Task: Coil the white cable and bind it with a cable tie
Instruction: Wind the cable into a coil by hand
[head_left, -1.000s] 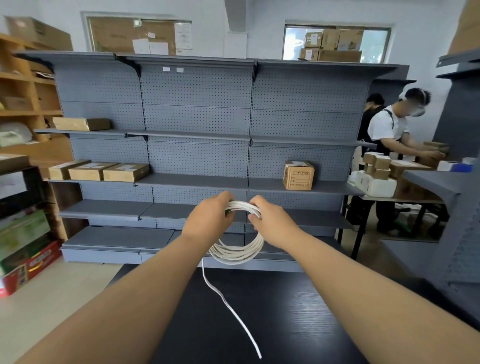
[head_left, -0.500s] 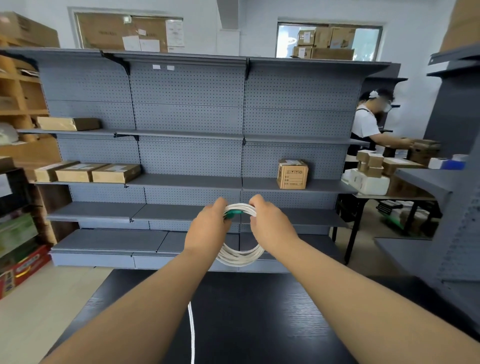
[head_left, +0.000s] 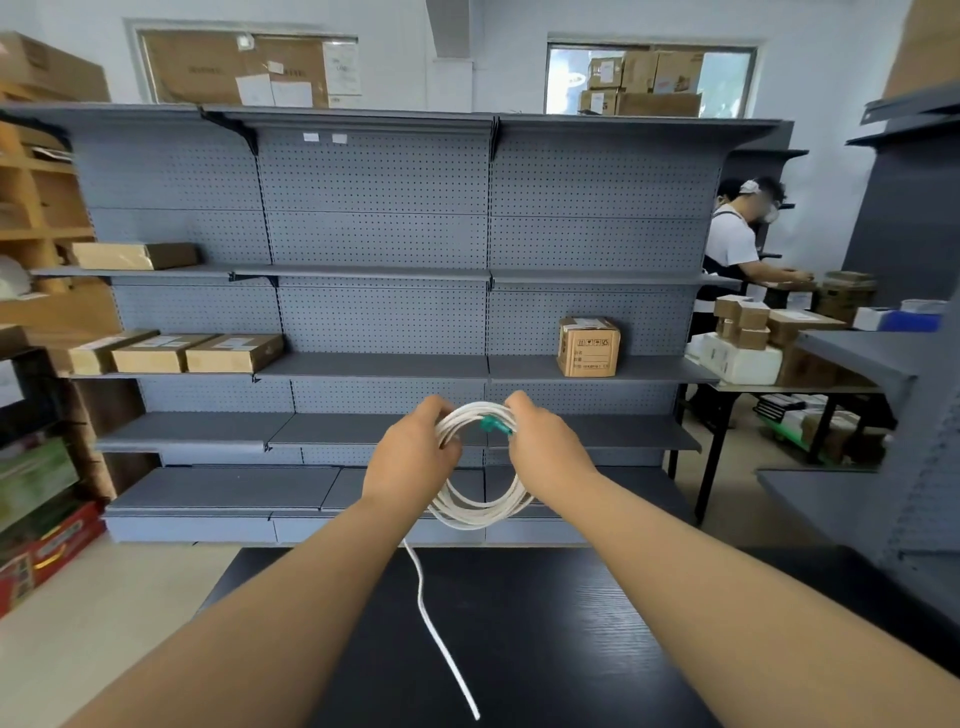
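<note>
The white cable (head_left: 480, 512) is wound into a round coil of several loops, held up in the air above the far edge of the black table (head_left: 519, 623). My left hand (head_left: 410, 454) grips the coil's left side and my right hand (head_left: 545, 449) grips its right side. A small green piece (head_left: 493, 424), possibly the cable tie, shows at the top of the coil by my right fingers. One loose white end hangs from the coil and trails down across the table.
Grey pegboard shelving (head_left: 384, 312) stands straight ahead with several cardboard boxes (head_left: 588, 346). A person (head_left: 737, 249) works at a table of boxes at the right. Wooden shelves and colourful cartons fill the left side.
My hands have spread slightly apart along the coil's top, exposing more of the green piece. The loose cable tail has swung to the right across the table.
</note>
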